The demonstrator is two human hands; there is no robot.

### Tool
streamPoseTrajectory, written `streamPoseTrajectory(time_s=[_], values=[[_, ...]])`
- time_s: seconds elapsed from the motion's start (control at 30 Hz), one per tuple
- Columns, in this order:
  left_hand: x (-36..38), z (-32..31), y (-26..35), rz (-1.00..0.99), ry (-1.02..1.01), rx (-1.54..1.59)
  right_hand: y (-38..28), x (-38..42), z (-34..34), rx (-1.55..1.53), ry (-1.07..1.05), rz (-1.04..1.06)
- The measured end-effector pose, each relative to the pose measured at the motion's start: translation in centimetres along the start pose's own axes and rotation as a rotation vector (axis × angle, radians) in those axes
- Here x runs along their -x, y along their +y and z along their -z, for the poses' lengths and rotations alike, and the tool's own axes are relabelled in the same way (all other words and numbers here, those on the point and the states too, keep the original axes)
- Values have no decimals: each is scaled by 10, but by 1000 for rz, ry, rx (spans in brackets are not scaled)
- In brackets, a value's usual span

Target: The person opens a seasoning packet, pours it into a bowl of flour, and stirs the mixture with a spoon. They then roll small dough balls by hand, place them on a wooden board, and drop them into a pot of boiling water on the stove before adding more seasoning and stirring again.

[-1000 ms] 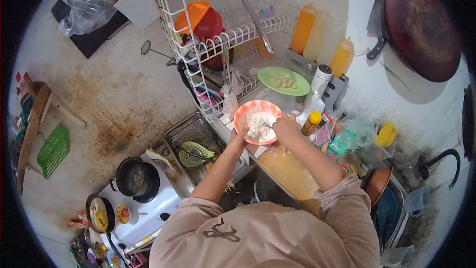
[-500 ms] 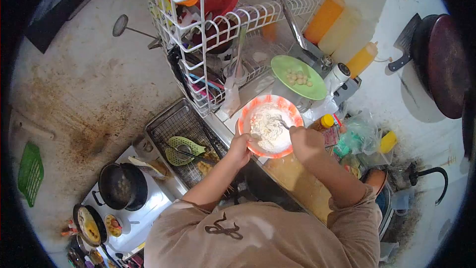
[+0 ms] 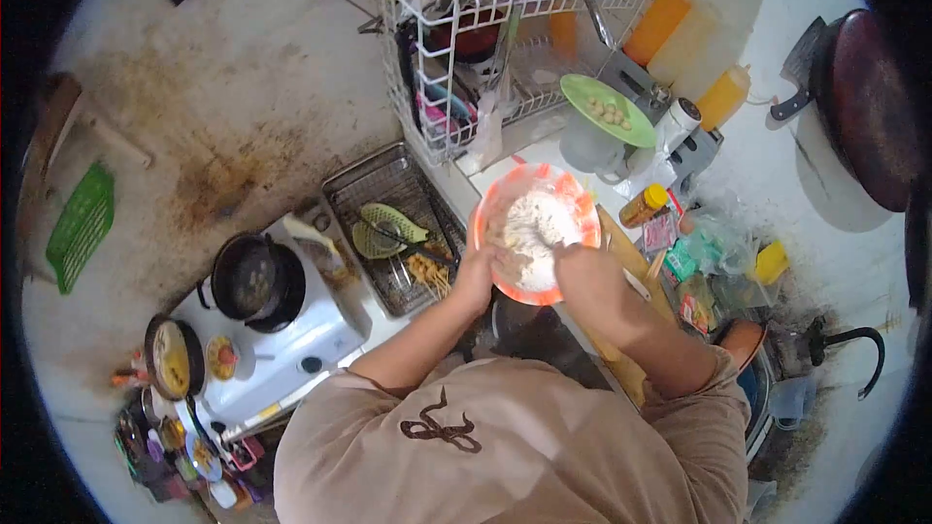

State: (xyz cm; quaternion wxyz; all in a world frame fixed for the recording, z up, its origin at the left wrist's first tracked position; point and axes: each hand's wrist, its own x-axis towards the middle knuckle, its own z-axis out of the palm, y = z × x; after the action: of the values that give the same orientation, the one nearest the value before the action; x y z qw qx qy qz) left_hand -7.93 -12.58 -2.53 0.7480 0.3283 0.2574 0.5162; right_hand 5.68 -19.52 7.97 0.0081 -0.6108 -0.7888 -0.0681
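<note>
An orange-and-white bowl (image 3: 585,218) holding white powder (image 3: 536,223) is held in front of the chest. My left hand (image 3: 478,278) is closed on its left rim. My right hand (image 3: 585,277) is closed at the bowl's right side, over the powder; the spoon it grips is mostly hidden and blurred. Behind the bowl, a green plate (image 3: 636,126) with small pale balls rests on a clear container (image 3: 589,147).
A wire-racked tray (image 3: 335,196) with a green strainer (image 3: 374,233) lies left of the bowl. Beyond it stand a stove (image 3: 291,354) and a dark pot (image 3: 254,277). A white dish rack (image 3: 442,68) is behind; a yellow-lidded jar (image 3: 643,206) and bags are at right.
The view has shifted, so the rack and stove appear further right. The bowl is now tilted, and my right hand has moved inward over its edge with the spoon.
</note>
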Motion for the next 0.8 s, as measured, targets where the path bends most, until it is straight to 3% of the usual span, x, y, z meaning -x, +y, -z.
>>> streamPoseTrajectory(time_s=[0.13,0.27,0.4,0.57,0.63,0.7,0.8], values=[[49,4,18,112,64,98,-28,64,22,-31,-7,154],[111,-14,5,107,102,-28,-12,108,26,19,19,19],[147,-24,-22,54,115,-66,-46,138,14,-56,27,61],[197,-29,-8,80,264,-40,-40,180,18,-78,-165,266],[204,-3,-29,107,271,-52,-28,175,17,-34,-105,141],[220,-28,-24,123,273,-44,-23,164,6,-81,-84,51],[227,-45,-27,130,272,-48,-36,172,-2,-119,-72,279]])
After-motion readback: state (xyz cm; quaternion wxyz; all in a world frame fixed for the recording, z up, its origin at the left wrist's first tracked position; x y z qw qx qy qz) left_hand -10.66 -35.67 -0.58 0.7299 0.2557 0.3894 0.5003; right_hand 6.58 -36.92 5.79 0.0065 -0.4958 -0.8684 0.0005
